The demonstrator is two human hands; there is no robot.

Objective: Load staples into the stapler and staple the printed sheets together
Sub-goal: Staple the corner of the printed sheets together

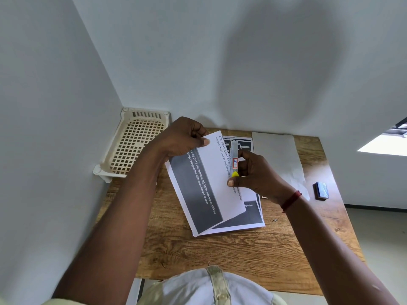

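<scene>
Printed sheets (204,183) with dark grey bands and text are lifted at their far end above the wooden table (242,249). My left hand (182,139) pinches their far left corner. A small silver stapler (234,158) with a yellow end and a white label sits along the sheets' right edge. My right hand (255,172) grips it, thumb under the yellow end. More printed sheets (246,219) lie flat on the table beneath.
A cream plastic basket (136,142) stands in the left corner against the wall. A blank white sheet (277,155) lies to the right. Near the table's right edge sits a small blue box (321,190). A tiny dark bit (274,220) lies by the sheets.
</scene>
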